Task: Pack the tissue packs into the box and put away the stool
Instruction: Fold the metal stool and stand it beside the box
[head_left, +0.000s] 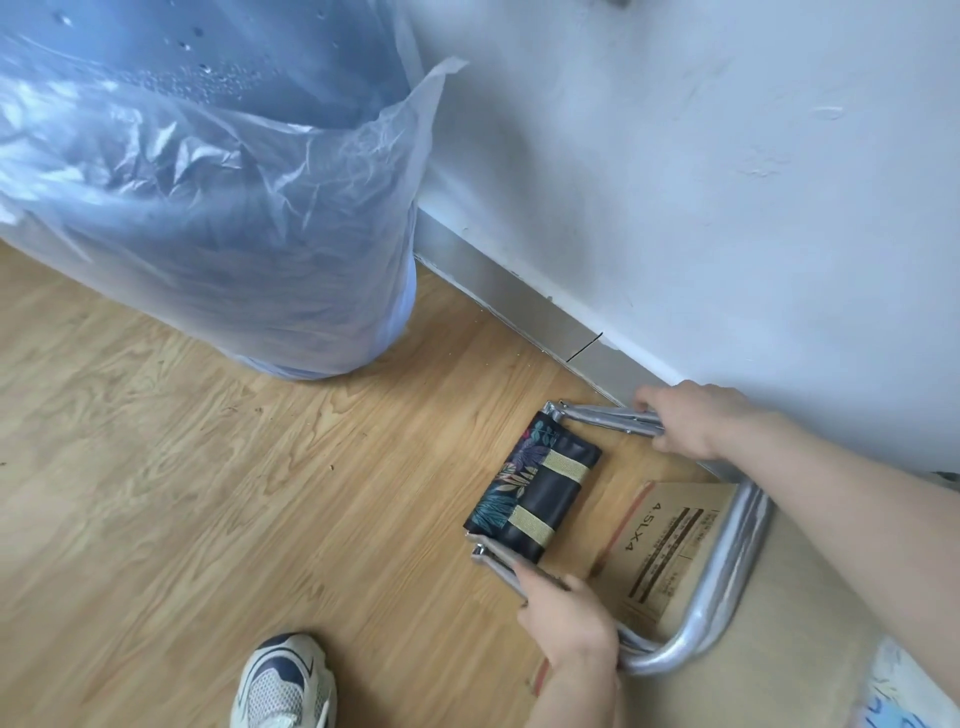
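Observation:
The folding stool (535, 493) is folded flat, with silver metal tube legs and a dark leaf-patterned fabric seat crossed by two tan straps. I hold it above the floor near the wall. My left hand (569, 618) grips the near leg tubes. My right hand (685, 421) grips the far leg tubes beside the wall. A brown cardboard box (670, 540) printed "4.5Lx4" lies under and behind the stool's frame. A corner of a light tissue pack (904, 691) shows at the bottom right.
A large blue water jug wrapped in clear plastic (234, 208) stands on the wood floor (182, 493) to the left. The white wall (675, 182) with a grey baseboard (519, 306) runs behind. My white and navy shoe (283, 680) is at the bottom.

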